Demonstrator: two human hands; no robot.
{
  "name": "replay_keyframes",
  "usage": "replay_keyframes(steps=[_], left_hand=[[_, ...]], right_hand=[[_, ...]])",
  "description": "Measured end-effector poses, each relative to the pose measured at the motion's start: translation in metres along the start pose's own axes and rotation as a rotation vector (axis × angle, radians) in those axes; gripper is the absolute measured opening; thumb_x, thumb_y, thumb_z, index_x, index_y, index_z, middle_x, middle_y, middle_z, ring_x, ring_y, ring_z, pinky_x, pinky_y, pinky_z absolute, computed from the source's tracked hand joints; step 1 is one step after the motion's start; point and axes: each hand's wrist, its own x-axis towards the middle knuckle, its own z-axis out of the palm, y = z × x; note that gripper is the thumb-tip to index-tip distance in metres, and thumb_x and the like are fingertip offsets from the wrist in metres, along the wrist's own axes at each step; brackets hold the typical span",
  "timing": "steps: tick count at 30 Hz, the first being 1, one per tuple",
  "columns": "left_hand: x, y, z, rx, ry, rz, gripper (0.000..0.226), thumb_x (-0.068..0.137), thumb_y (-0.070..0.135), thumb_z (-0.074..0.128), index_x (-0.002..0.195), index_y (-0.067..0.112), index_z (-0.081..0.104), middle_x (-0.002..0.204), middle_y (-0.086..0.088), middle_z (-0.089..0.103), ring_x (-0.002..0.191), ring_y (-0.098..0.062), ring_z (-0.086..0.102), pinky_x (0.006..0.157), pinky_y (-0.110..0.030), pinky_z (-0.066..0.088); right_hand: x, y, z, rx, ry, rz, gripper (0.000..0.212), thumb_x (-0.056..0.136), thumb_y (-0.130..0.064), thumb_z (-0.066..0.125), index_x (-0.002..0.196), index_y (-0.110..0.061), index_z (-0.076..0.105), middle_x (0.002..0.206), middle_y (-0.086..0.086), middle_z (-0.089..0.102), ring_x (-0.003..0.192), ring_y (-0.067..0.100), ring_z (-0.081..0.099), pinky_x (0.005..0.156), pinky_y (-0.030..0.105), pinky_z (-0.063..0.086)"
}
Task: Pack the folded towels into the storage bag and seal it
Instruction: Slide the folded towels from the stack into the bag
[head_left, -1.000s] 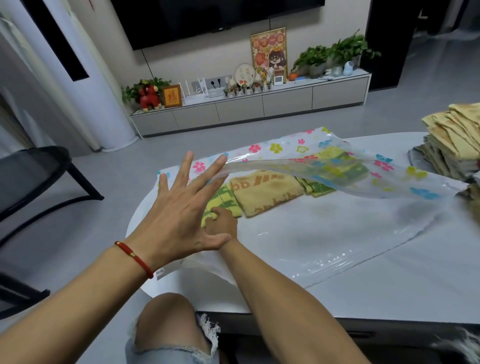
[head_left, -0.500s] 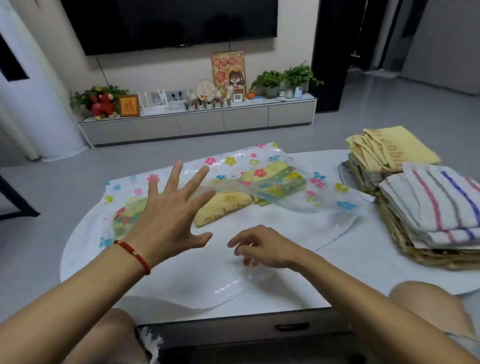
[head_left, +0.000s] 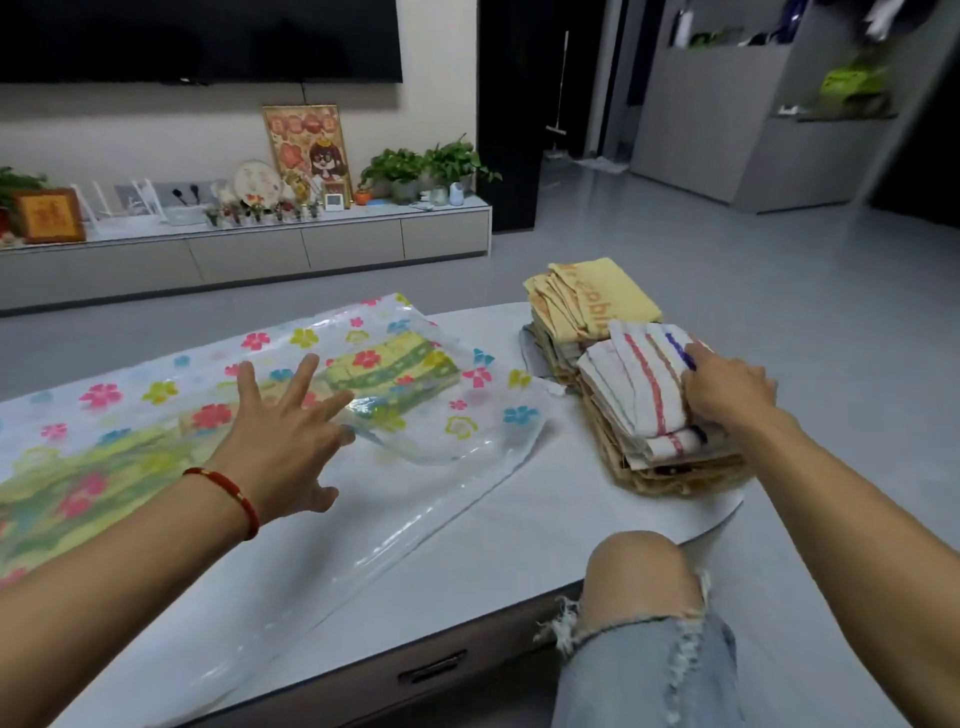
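A clear storage bag (head_left: 467, 415) printed with coloured flowers lies across the white table (head_left: 519, 540), its mouth facing me. Inside it I see a green-and-yellow folded towel (head_left: 400, 366) and more towels further left (head_left: 78, 483). My left hand (head_left: 283, 434), fingers spread, holds up the bag's upper sheet at the mouth. At the table's right end stands a stack of folded towels: a white one with red and blue stripes (head_left: 641, 384) in front, yellow ones (head_left: 597, 301) behind. My right hand (head_left: 727, 387) rests on the striped towel, fingers curled at its far edge.
My knee in torn jeans (head_left: 644, 597) sits at the table's front right edge. A low TV cabinet (head_left: 249, 249) with plants and frames runs along the far wall, with grey floor between it and the table.
My right hand has left the bag's mouth and travelled right to the striped towel on the stack. The view has swung right. My left hand still holds the bag's upper sheet up.
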Motion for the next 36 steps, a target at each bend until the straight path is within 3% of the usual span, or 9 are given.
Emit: replay_keyframes(steps=[4, 8, 12, 17, 22, 25, 29, 32, 36], left_hand=[[0.003, -0.011, -0.004, -0.086, 0.007, -0.018, 0.083, 0.072, 0.081, 0.049, 0.146, 0.047, 0.033, 0.162, 0.016, 0.014, 0.15, -0.035, -0.006, 0.102, -0.078, 0.018], [0.004, -0.031, -0.016, -0.199, 0.075, -0.073, 0.092, 0.067, 0.084, 0.051, 0.148, 0.042, 0.033, 0.16, 0.02, 0.019, 0.15, -0.029, 0.001, 0.102, -0.077, 0.025], [0.008, -0.051, -0.027, -0.332, 0.095, -0.125, 0.105, 0.063, 0.086, 0.055, 0.151, 0.037, 0.025, 0.161, 0.02, 0.013, 0.15, -0.031, 0.005, 0.099, -0.078, 0.028], [0.008, -0.067, -0.041, -0.445, 0.095, -0.163, 0.112, 0.063, 0.081, 0.063, 0.154, 0.032, 0.018, 0.163, 0.018, 0.005, 0.15, -0.033, -0.001, 0.101, -0.08, 0.023], [0.008, -0.075, -0.06, -0.49, 0.068, -0.166, 0.118, 0.066, 0.074, 0.069, 0.155, 0.028, 0.007, 0.163, 0.017, -0.009, 0.15, -0.03, -0.007, 0.102, -0.08, 0.024], [0.008, -0.084, -0.068, -0.523, 0.056, -0.168, 0.116, 0.069, 0.067, 0.072, 0.155, 0.027, 0.005, 0.162, 0.018, -0.013, 0.15, -0.029, -0.009, 0.102, -0.08, 0.023], [0.008, -0.091, -0.074, -0.528, 0.04, -0.174, 0.11, 0.073, 0.064, 0.07, 0.155, 0.029, 0.005, 0.161, 0.02, -0.014, 0.15, -0.026, -0.012, 0.104, -0.081, 0.017], [0.006, -0.096, -0.076, -0.524, 0.045, -0.151, 0.11, 0.072, 0.069, 0.065, 0.155, 0.03, 0.004, 0.161, 0.022, -0.015, 0.149, -0.025, -0.015, 0.103, -0.082, 0.015], [-0.002, -0.1, -0.076, -0.525, 0.08, -0.156, 0.109, 0.071, 0.073, 0.061, 0.154, 0.033, 0.003, 0.159, 0.025, -0.018, 0.149, -0.021, -0.018, 0.106, -0.079, 0.014]], right_hand=[[0.014, 0.003, -0.008, 0.103, 0.086, -0.028, 0.039, 0.095, -0.029, 0.06, 0.133, -0.032, 0.056, 0.13, 0.018, 0.063, 0.119, 0.041, 0.054, 0.1, 0.049, 0.043], [0.027, 0.009, -0.034, 0.28, -0.175, -0.074, 0.062, 0.086, -0.019, 0.078, 0.14, -0.033, 0.051, 0.127, 0.009, 0.058, 0.093, 0.031, 0.061, 0.066, 0.035, 0.051], [0.018, 0.012, -0.054, 0.667, -0.57, -0.021, 0.043, 0.092, -0.012, 0.069, 0.127, -0.034, 0.06, 0.122, 0.01, 0.065, 0.097, 0.03, 0.071, 0.069, 0.037, 0.064], [-0.03, -0.011, -0.068, 1.052, -0.804, -0.212, 0.038, 0.09, -0.011, 0.07, 0.124, -0.028, 0.073, 0.116, 0.019, 0.077, 0.093, 0.034, 0.077, 0.072, 0.042, 0.064], [-0.092, -0.085, -0.055, 1.089, -1.116, -0.504, 0.049, 0.088, -0.001, 0.067, 0.129, -0.027, 0.07, 0.128, 0.005, 0.073, 0.113, 0.035, 0.072, 0.082, 0.041, 0.064], [-0.12, -0.157, -0.017, 1.137, -1.284, -0.545, 0.045, 0.094, 0.007, 0.055, 0.128, -0.019, 0.068, 0.126, 0.018, 0.072, 0.106, 0.038, 0.069, 0.078, 0.045, 0.064], [-0.121, -0.261, 0.042, 1.371, -1.062, -0.414, 0.041, 0.09, 0.014, 0.047, 0.108, -0.014, 0.071, 0.12, 0.023, 0.062, 0.089, 0.033, 0.066, 0.064, 0.037, 0.062], [-0.089, -0.316, 0.073, 1.701, -0.661, -0.195, 0.037, 0.089, 0.016, 0.049, 0.106, -0.011, 0.068, 0.12, 0.021, 0.065, 0.099, 0.035, 0.067, 0.086, 0.045, 0.06], [-0.059, -0.339, 0.121, 1.356, -0.281, -0.078, 0.035, 0.089, 0.001, 0.064, 0.123, -0.007, 0.065, 0.123, 0.014, 0.067, 0.117, 0.032, 0.063, 0.094, 0.03, 0.049]])
